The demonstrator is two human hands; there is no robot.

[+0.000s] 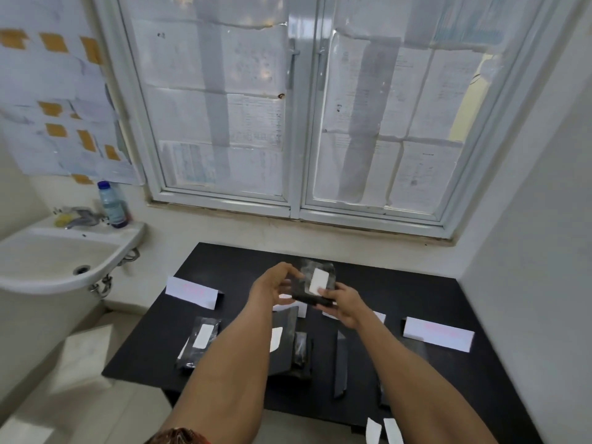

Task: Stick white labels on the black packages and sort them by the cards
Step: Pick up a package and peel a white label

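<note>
Bare forearms (230, 363) first; left grip (275, 283) and right grip (342, 304) pinch black plastic package (301, 294), whose white rectangular label (318, 281) may crease under careless thumb pressure

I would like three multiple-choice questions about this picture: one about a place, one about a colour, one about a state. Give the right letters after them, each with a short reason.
1. Where does the blue-capped bottle stand?
A. on the window sill
B. on the rim of the sink
C. on the floor

2. What colour is the label on the held package?
A. white
B. yellow
C. red

3. How is the held package now?
A. lying flat on a card
B. held up by both hands
C. lying in the sink

Answers:
1 B, the bottle stands on the rim beside the tap.
2 A, a white rectangle shows on the black face.
3 B, the left hand and the right hand grip its edges above the black table.
</note>
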